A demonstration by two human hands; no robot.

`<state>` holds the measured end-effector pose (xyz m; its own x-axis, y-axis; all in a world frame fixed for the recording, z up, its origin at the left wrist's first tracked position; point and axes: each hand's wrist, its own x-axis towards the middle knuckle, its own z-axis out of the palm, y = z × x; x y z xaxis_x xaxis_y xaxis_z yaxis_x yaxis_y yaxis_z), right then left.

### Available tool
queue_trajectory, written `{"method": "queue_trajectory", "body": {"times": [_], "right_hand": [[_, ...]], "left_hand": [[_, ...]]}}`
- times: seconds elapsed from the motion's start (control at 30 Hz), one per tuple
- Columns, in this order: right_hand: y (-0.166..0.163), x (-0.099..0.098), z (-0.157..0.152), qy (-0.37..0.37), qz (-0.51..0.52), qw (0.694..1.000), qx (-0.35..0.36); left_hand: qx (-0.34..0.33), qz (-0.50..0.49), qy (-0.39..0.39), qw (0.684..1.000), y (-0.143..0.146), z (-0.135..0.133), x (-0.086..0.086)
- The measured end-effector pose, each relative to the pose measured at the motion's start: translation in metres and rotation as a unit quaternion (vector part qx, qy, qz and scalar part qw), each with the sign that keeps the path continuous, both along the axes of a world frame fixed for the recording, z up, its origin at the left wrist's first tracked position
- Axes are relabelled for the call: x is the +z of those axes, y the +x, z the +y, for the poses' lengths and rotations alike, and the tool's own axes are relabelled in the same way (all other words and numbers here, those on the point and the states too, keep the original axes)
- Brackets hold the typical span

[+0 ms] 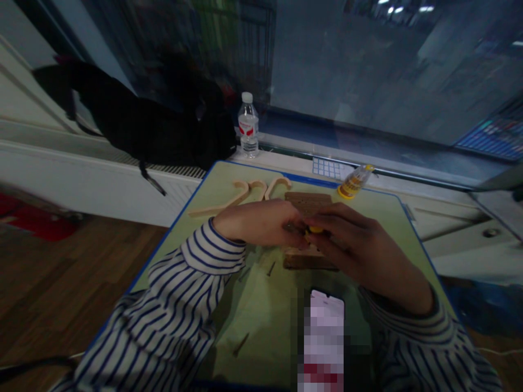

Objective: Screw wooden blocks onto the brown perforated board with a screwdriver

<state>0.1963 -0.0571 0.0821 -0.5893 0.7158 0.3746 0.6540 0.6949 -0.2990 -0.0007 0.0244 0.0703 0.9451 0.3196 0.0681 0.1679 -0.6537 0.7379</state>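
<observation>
My left hand (261,222) and my right hand (359,247) meet over the middle of a green table (229,185). Both have curled fingers pinched around a small yellow object (315,230) between them. Under the hands lie brown wooden boards, one (307,200) behind the fingers with a row of small holes and one (304,261) in front. Both sleeves are white with blue stripes.
Curved wooden pieces (245,193) lie at the table's far left. A small glue bottle with a yellow cap (354,182) lies at the far edge. A water bottle (248,125) and a black bag (155,120) sit on the ledge beyond. Loose screws (271,268) and a phone (324,332) lie near me.
</observation>
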Motion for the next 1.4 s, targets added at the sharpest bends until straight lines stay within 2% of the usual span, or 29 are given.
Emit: {"method": "queue_trajectory", "body": {"times": [0.27, 0.83, 1.03, 1.17, 1.4], "right_hand": [[-0.0001, 0.0005, -0.0002, 0.007, 0.012, 1.000, 0.001], [-0.0009, -0.0014, 0.0005, -0.010, -0.003, 1.000, -0.006], [-0.0019, -0.0006, 0.0005, 0.001, -0.003, 1.000, -0.007], [-0.0020, -0.0001, -0.0002, 0.007, 0.002, 1.000, -0.004], [-0.0003, 0.0015, -0.0020, -0.008, 0.017, 1.000, 0.014]], "left_hand": [[0.018, -0.008, 0.003, 1.000, 0.0030, -0.0008, 0.0012], [-0.046, -0.042, -0.015, 0.998, 0.0008, 0.0029, -0.0055], [-0.011, -0.031, 0.011, 0.999, 0.0028, -0.0010, 0.0017], [0.004, -0.019, 0.014, 1.000, 0.0030, -0.0002, 0.0002], [-0.014, -0.019, 0.000, 1.000, 0.0026, 0.0023, -0.0042]]}}
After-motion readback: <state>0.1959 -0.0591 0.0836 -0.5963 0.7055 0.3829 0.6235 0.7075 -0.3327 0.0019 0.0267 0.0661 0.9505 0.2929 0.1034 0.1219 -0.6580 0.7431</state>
